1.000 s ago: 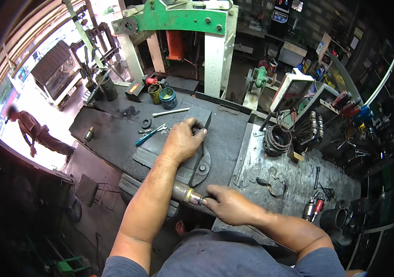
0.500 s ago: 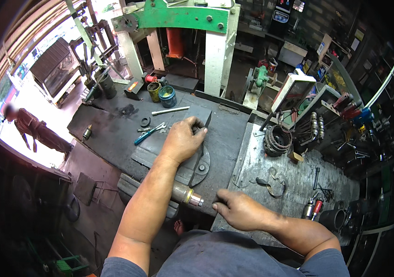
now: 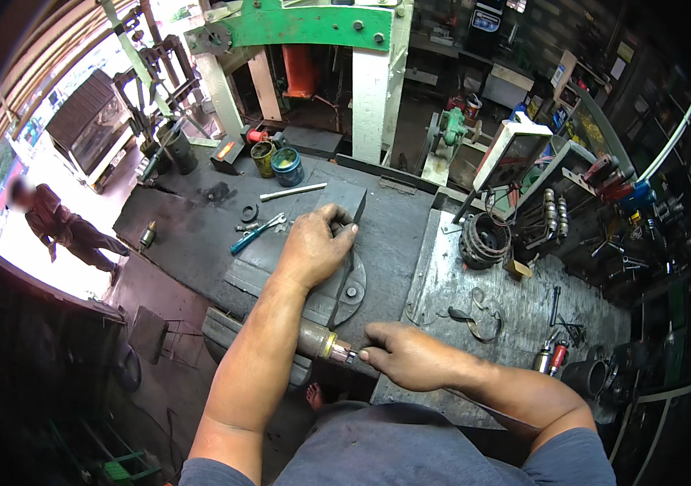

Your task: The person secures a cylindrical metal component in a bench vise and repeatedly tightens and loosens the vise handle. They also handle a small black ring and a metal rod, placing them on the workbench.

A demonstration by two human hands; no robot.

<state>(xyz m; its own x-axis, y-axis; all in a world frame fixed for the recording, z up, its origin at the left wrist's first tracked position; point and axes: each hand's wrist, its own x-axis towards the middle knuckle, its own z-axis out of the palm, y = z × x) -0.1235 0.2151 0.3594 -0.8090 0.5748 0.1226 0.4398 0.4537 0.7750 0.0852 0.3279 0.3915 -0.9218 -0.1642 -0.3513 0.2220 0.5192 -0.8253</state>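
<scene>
A bench vise (image 3: 346, 197) stands at the middle of the workbench. From its jaws, near my body, a metal cylinder (image 3: 313, 338) points right; it has a yellowish ring and a shiny stepped tip (image 3: 343, 351). My left hand (image 3: 315, 249) lies over the top of the vise, thumb and fingers curled together; whatever they hold, if anything, is hidden. My right hand (image 3: 410, 356) is at the tip, thumb and bent fingers pinched close against its end. Anything small between those fingers cannot be made out.
Left of the vise lie a blue-handled wrench (image 3: 254, 235), a black ring (image 3: 249, 213) and a metal bar (image 3: 293, 192). Two paint cans (image 3: 287, 168) stand behind. On the right-hand metal table (image 3: 442, 324) are a strap (image 3: 475, 320) and a red-handled tool (image 3: 558, 357). Another person (image 3: 66, 223) stands outside, far left.
My right hand has moved left and slightly up, from a gap beside the cylinder to its shiny tip. My left hand stays on the vise. The view has shifted a little.
</scene>
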